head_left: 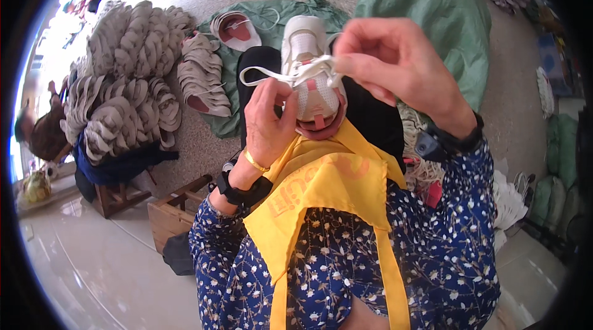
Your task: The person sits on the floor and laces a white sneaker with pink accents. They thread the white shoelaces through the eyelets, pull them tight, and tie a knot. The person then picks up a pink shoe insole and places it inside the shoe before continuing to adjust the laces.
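A white and pink shoe upper (pixel 319 98) rests on my lap, its pale tongue (pixel 304 37) pointing away from me. A white shoelace (pixel 262 71) runs through its eyelets, with a loop sticking out to the left. My left hand (pixel 267 121) is closed at the upper's left side, thumb and fingers pinching the lace near the eyelets. Raised at the right side, my right hand (pixel 395 61) has thumb and forefinger pressed together on the lace, its other fingers curled. The exact lace ends between the fingers are hard to make out.
Stacked pale shoe uppers (pixel 136 40) stand at the left, with a smaller row (pixel 204 77) nearer my knee. A single upper (pixel 236 30) lies on green sheeting (pixel 278 12) ahead. A large green sack (pixel 426 15) stands at right; a wooden stool (pixel 176 209) is at lower left.
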